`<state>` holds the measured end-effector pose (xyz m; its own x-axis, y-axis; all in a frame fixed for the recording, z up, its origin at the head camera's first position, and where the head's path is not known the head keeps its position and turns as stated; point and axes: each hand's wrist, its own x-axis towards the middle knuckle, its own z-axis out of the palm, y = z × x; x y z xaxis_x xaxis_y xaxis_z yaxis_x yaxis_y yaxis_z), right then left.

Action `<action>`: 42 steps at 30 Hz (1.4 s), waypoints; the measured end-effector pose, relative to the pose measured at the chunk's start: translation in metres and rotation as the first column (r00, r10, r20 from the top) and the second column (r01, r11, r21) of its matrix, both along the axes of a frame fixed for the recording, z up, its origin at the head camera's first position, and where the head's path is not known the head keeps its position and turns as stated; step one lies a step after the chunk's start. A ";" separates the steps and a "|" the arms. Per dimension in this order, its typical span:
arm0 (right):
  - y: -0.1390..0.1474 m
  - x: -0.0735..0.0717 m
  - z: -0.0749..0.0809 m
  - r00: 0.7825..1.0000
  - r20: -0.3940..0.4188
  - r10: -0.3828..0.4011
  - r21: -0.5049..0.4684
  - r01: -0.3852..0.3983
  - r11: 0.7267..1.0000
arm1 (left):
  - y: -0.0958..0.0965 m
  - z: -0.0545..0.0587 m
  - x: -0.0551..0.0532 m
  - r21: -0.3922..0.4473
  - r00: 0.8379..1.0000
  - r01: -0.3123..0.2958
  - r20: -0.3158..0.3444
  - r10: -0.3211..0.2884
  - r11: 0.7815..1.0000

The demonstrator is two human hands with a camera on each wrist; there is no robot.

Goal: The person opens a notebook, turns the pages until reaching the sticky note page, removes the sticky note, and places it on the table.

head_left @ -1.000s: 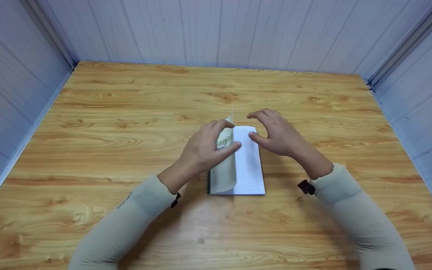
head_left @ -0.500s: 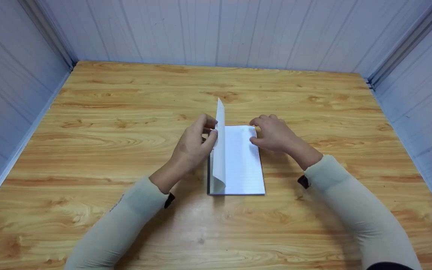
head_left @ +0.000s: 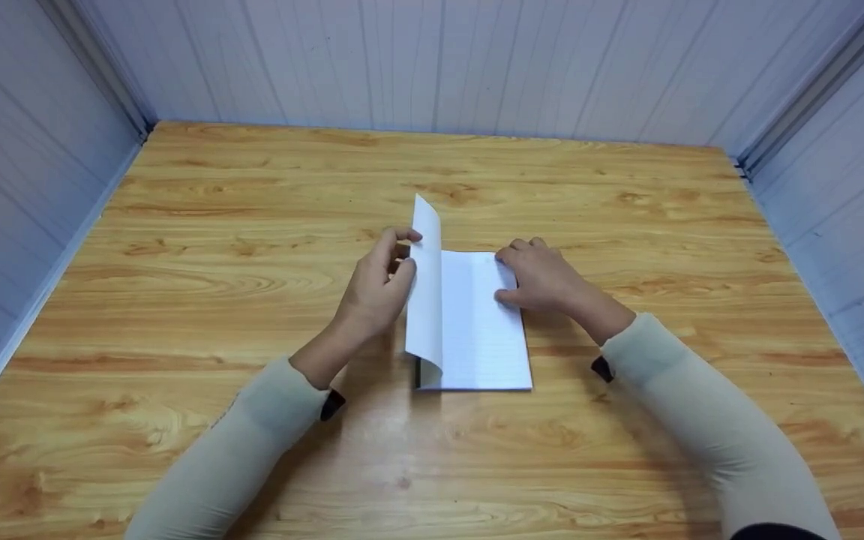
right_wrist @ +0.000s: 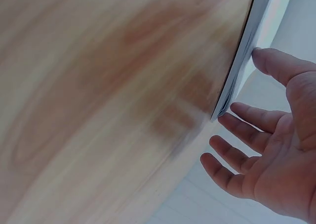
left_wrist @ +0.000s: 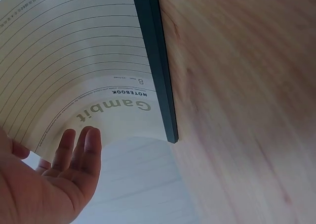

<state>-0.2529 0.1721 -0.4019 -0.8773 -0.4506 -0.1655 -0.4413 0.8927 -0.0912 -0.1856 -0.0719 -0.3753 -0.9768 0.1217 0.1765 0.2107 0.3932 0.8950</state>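
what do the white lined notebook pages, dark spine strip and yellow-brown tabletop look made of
Notebook pages: matt paper, bending thinly where lifted. Spine strip: perhaps tape or card, smooth, evenly dark. Tabletop: wood-grained, perhaps laminate; a pale reflection suggests slight gloss.

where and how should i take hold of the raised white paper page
Probably best pinched by its free long edge, towards the far corner, coming from the left, where the person's left hand is. The raised white paper page curls up and leftwards off the open lined notebook, so that edge stands clear, with both faces reachable.
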 end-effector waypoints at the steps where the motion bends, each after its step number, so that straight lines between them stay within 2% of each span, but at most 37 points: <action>1: 0.000 0.000 0.000 1.000 -0.001 -0.001 -0.004 0.001 1.000 | 0.000 0.000 0.000 0.010 1.000 0.003 0.006 -0.003 1.000; 7: -0.002 0.003 -0.001 1.000 -0.003 0.005 -0.019 -0.005 1.000 | -0.001 0.001 0.001 0.054 0.999 0.020 0.040 -0.022 0.998; 14: -0.006 0.006 -0.003 1.000 -0.002 -0.017 -0.012 0.017 1.000 | 0.001 0.029 0.018 0.049 0.998 0.021 0.062 -0.024 0.999; 23: -0.011 0.008 -0.002 0.998 0.009 -0.069 -0.101 0.069 0.992 | -0.001 0.030 0.016 0.086 0.993 0.040 0.104 -0.049 0.995; 27: -0.012 0.009 -0.001 0.997 0.014 -0.082 -0.179 0.083 0.980 | -0.001 0.030 0.016 0.080 0.994 0.035 0.103 -0.044 0.996; 31: -0.011 0.010 0.000 0.990 0.046 -0.131 -0.290 0.139 0.947 | -0.001 0.029 0.016 0.066 0.994 0.029 0.100 -0.035 0.997; 35: -0.009 0.010 0.002 0.976 0.074 -0.203 -0.390 0.216 0.895 | -0.002 0.028 0.015 0.036 0.996 0.028 0.087 -0.031 0.999; 42: -0.004 0.009 0.006 0.933 0.196 -0.301 -0.514 0.359 0.779 | -0.002 0.026 0.014 0.030 0.997 0.026 0.076 -0.029 0.999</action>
<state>-0.2436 0.1682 -0.3954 -0.9809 -0.1781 -0.0787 -0.0913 0.7778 -0.6218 -0.1717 -0.0740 -0.3495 -0.9839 0.1447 0.1052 0.1516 0.3622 0.9197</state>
